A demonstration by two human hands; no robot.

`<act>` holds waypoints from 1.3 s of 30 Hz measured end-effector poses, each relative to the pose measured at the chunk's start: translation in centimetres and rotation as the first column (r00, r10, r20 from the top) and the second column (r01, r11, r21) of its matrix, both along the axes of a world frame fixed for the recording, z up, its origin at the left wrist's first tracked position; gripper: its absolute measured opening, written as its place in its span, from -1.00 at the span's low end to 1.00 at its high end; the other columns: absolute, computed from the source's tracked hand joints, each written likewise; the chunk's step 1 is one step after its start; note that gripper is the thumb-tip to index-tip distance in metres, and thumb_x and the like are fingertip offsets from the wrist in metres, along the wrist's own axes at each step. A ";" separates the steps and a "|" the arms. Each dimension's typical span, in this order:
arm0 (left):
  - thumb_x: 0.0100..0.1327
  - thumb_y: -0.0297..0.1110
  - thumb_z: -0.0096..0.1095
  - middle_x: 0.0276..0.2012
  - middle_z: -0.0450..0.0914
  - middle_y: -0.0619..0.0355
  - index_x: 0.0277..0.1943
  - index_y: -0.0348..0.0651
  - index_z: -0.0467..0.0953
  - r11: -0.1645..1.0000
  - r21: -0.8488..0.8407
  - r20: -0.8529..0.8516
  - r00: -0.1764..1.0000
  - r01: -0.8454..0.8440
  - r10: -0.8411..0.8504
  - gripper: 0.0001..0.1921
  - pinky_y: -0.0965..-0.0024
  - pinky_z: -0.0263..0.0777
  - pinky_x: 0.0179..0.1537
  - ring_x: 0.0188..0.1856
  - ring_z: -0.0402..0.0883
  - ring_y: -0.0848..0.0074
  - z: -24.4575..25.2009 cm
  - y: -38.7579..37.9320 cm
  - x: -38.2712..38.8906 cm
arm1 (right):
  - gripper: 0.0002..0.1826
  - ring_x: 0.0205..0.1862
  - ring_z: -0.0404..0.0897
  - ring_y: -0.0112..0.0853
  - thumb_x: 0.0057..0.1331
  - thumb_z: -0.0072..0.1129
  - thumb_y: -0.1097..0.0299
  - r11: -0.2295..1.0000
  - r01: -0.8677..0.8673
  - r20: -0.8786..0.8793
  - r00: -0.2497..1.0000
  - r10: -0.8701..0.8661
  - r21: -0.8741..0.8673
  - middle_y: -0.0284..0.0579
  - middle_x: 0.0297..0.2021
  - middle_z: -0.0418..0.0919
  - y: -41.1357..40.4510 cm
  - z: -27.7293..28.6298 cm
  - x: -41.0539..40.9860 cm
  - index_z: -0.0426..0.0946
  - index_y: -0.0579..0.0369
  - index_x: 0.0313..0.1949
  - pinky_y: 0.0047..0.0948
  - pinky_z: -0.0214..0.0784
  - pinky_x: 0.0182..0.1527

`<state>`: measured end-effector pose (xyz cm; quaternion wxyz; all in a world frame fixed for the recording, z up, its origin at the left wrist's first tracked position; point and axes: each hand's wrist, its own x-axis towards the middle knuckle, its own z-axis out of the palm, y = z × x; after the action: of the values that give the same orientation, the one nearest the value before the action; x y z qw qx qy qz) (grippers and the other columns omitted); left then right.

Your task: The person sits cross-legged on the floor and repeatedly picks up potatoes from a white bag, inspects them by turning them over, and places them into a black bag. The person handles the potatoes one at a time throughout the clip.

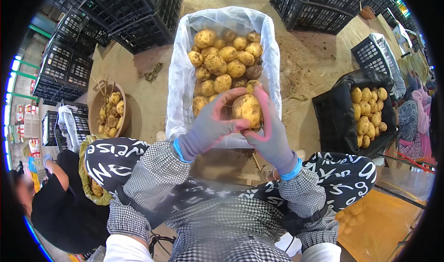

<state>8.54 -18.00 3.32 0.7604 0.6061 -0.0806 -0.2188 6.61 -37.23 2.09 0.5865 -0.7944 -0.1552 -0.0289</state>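
Observation:
A large, dirt-specked potato point(247, 109) is held between both my gloved hands, over the near end of a crate lined with white sheeting point(176, 74). My left hand point(216, 119), in a gray glove with pink fingers, cups its left side. On its right side my right hand point(269, 130) holds it in a matching glove, the raised fingers a little blurred. Many loose potatoes point(215, 64) of mixed sizes lie in the lined crate beyond my hands; one at the right looks darker. My hands hide the potatoes at the near end.
A brown tub point(127, 112) of small potatoes stands at left, a black-lined crate point(333, 116) of potatoes at right. Stacked black plastic crates point(138, 22) rise beyond, with more at far right point(319, 12). An orange mesh sack point(374, 227) lies near right. Another person point(66, 206) is close at left.

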 end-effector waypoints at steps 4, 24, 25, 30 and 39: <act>0.13 -0.51 0.54 0.37 0.35 0.01 0.45 -0.27 0.20 0.991 -0.122 -0.049 0.998 -0.053 0.047 -0.14 0.34 0.46 0.26 0.30 0.44 0.43 1.1 -0.1 -0.1 | -0.02 0.31 0.37 -0.42 0.06 0.41 0.64 0.970 -0.017 -0.267 0.960 0.084 0.244 -0.09 0.32 0.36 -0.2 0.1 0.1 0.14 0.22 0.48 -0.42 0.26 0.34; 0.39 -0.03 0.30 0.22 0.50 0.08 0.38 -0.19 0.35 0.988 0.028 -0.299 0.941 -0.155 0.156 -0.37 0.32 0.56 0.17 0.20 0.56 0.40 1.9 -0.3 -1.2 | -0.30 0.13 0.53 -0.48 0.37 0.32 0.11 0.916 0.103 -0.445 0.891 0.089 0.388 -0.13 0.12 0.56 -0.9 0.1 0.2 0.34 0.24 0.37 -0.53 0.42 0.12; 0.40 -0.06 0.30 0.18 0.53 0.09 0.35 -0.20 0.38 0.986 -0.015 -0.279 0.948 -0.165 0.154 -0.41 0.33 0.57 0.16 0.16 0.59 0.40 1.9 -0.4 -1.2 | -0.31 0.11 0.54 -0.49 0.42 0.26 0.06 0.856 0.233 -0.602 0.791 0.109 0.462 -0.13 0.12 0.57 -0.8 0.1 0.3 0.34 0.24 0.37 -0.54 0.43 0.10; 0.40 -0.20 0.30 0.09 0.61 0.05 0.27 -0.21 0.49 0.983 0.036 -0.129 0.975 -0.179 0.182 -0.54 0.42 0.62 0.08 0.05 0.66 0.38 1.5 -1.5 0.7 | -0.37 0.09 0.56 -0.48 0.43 0.24 0.14 0.837 0.170 -0.312 0.950 0.000 0.520 -0.13 0.09 0.57 0.1 -0.7 0.3 0.34 0.29 0.33 -0.50 0.46 0.14; 0.33 -0.07 0.21 0.24 0.52 -0.20 0.30 -0.24 0.43 0.397 0.917 0.122 0.919 0.040 -0.376 -0.42 0.26 0.56 0.11 0.22 0.58 0.21 -7.0 0.5 10.6 | -0.54 0.32 0.42 -0.15 0.53 -0.01 0.22 0.165 0.379 -0.293 0.873 -0.389 0.911 0.11 0.23 0.45 -16.0 3.4 3.6 0.35 0.31 0.25 -0.02 0.25 0.43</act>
<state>19.12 -17.49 -3.70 0.2600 0.9280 -0.1454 -0.2239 10.16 -53.23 5.45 0.9125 -0.2962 0.0961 -0.2654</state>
